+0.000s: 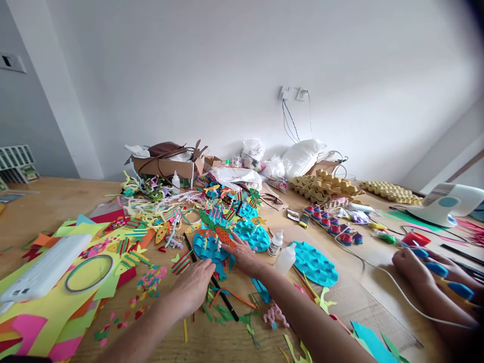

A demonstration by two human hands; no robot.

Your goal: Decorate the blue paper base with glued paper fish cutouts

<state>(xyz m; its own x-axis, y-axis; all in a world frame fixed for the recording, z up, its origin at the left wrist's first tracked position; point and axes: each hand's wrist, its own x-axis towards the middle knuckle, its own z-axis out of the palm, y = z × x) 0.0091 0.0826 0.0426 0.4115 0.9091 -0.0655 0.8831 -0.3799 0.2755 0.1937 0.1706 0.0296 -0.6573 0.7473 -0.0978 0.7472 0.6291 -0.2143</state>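
Note:
Near the middle of the table lies a blue scalloped piece (206, 247) with patterned paper cut-outs on top. My right hand (242, 253) reaches over its right side, fingertips at an orange dotted cut-out (224, 236); whether they grip it is unclear. Beside the lower left edge of the blue piece is my left hand (194, 285), fingers together and pointing inward; anything beneath them is hidden. A black rod (227, 301) runs under the blue piece. Two white glue bottles (275, 244) stand just right of my right hand, before another blue scalloped piece (315, 263).
Coloured paper sheets (56, 282), a white power strip (47, 267) and a tape ring (89, 274) lie left. Boxes (162, 166) and bags line the wall. At right, another person's hands (414, 267) hold a blue-and-yellow piece; a white cable (393, 282) crosses the table.

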